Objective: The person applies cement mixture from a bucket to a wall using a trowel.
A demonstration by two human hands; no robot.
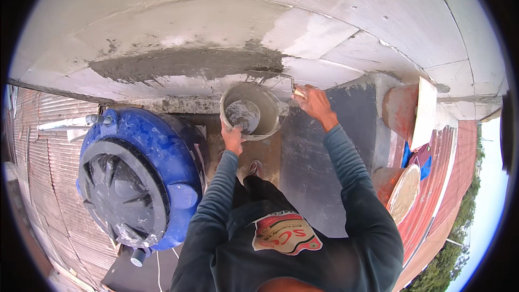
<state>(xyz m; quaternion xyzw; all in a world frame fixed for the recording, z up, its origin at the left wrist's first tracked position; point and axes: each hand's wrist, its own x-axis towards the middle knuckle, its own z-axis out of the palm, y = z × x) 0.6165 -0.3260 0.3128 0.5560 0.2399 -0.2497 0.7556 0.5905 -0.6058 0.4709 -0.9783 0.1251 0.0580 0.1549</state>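
My left hand [232,138] grips the near left rim of a grey bucket [268,112], held up close to the wall. A little wet grey mortar [243,117] lies at the bucket's bottom. In my right hand [316,105], closed round its handle, is a trowel [293,83]. Its thin blade reaches left over the bucket's far rim, near the wall; exactly what it touches is hard to make out. On the pale block wall [308,32] a long dark patch of wet mortar [184,64] spreads to the left, ending above the bucket.
A blue water tank [184,194] with a black lid [127,189] and white pipe [62,124] stands close on my left. Right of me are a dark slab [330,184] and two mortar-stained containers [397,105]. Corrugated roofing [48,184] lies beyond the tank; more red roofing [440,184] slopes away right.
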